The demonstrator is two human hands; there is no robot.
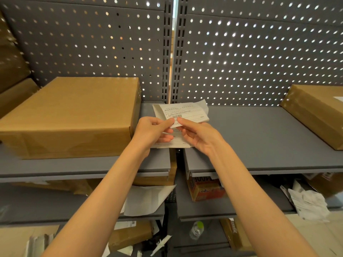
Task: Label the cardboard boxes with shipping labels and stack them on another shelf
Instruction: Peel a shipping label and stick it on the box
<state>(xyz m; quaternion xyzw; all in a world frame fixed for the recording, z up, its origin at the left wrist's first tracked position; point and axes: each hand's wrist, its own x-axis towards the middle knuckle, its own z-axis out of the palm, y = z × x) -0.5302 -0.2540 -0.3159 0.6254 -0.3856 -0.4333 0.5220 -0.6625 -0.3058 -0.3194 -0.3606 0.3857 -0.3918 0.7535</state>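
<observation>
Both my hands hold white shipping labels (185, 113) over the middle of the grey shelf (250, 138). My left hand (154, 132) grips a small stack of labels from below and pinches the top sheet's edge. My right hand (196, 134) pinches that same top label near its barcode, and the sheet is lifted and curled away from the stack. A large flat cardboard box (70, 115) without a visible label lies on the shelf to the left. Another cardboard box (315, 112) lies at the far right, with a white label corner showing at the frame edge.
A grey pegboard (259, 52) backs the shelves. More cardboard boxes (11, 71) stand at the far left. Lower shelves hold a sheet of backing paper (146, 199), an orange printed box (204, 190), crumpled papers (308, 203), a plastic bottle (196, 230) and further cardboard.
</observation>
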